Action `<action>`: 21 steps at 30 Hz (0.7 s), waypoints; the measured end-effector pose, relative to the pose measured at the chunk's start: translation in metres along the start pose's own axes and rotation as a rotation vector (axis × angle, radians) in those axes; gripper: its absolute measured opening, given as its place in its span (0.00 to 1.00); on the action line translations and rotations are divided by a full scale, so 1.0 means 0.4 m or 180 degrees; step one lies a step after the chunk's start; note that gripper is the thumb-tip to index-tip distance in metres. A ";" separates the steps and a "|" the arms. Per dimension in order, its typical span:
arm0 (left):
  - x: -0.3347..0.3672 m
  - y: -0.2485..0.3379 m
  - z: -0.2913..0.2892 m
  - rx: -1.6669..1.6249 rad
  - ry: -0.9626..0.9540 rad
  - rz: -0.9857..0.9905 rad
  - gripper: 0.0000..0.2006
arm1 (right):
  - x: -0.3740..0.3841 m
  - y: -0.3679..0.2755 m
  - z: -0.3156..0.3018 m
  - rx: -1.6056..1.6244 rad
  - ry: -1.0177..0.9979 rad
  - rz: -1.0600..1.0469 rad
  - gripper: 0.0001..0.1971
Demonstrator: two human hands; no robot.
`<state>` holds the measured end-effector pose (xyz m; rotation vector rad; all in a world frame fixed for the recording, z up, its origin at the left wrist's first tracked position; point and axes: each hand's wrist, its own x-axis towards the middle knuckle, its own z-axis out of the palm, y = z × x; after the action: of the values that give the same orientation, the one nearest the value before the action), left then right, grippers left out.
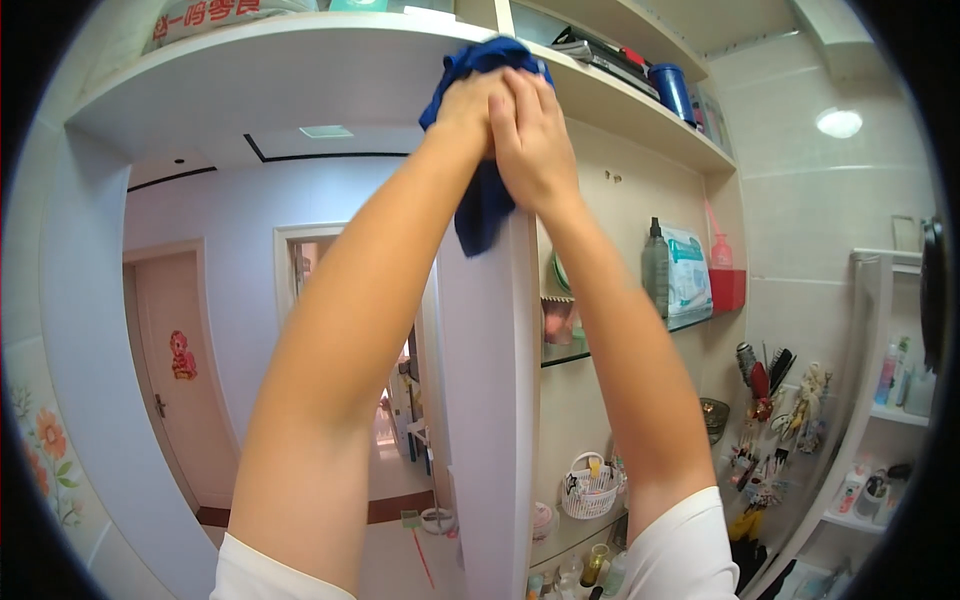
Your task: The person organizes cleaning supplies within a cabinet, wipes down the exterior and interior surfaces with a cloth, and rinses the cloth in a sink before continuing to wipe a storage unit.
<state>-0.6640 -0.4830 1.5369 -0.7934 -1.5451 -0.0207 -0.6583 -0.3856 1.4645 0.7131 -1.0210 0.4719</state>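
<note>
Both arms reach up and forward to a dark blue cloth (484,212) at the front edge of the upper shelf (300,50). My left hand (466,112) is closed on the bunched cloth. Right beside it, partly over it, my right hand (532,135) is closed too, its fingers bent against the cloth and the left hand. One end of the cloth hangs down below the hands, in front of the upright panel. My fingertips are partly hidden.
On the upper right shelf are a blue canister (672,92) and stacked dark items. Below, a glass shelf bears a spray bottle (655,268) and a white-and-teal packet (688,272). Lower stand a white basket (590,488) and several bottles. A pink door (172,375) is at left.
</note>
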 end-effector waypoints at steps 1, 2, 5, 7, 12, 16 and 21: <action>0.033 -0.019 0.002 -0.0169 0.0065 0.0046 0.14 | 0.037 0.015 0.006 0.0005 -0.0003 -0.0114 0.25; 0.076 -0.058 0.008 -0.0326 0.0216 0.0116 0.15 | 0.066 0.000 0.009 0.0060 -0.0007 -0.0076 0.24; 0.081 -0.065 0.046 -0.0621 0.0270 -0.0186 0.17 | 0.060 0.010 0.020 -0.0045 0.0220 -0.0191 0.22; 0.038 -0.039 0.073 -0.0699 0.0407 -0.0137 0.14 | 0.017 -0.002 0.004 0.0148 0.0169 -0.0110 0.21; -0.206 0.060 0.186 -0.1432 0.1005 0.0290 0.11 | -0.211 -0.076 -0.068 0.0257 0.0012 -0.0015 0.22; -0.541 0.261 0.256 -0.1026 0.1229 0.0003 0.09 | -0.495 -0.197 -0.204 0.0069 -0.0533 0.0281 0.27; -0.970 0.484 0.215 -0.2717 -0.0052 -0.1052 0.14 | -0.878 -0.396 -0.374 -0.0224 -0.1172 0.0924 0.26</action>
<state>-0.6750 -0.4759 1.0952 -1.1749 -1.6627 -0.9693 -0.6245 -0.3963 1.0528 0.6021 -1.4923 0.5638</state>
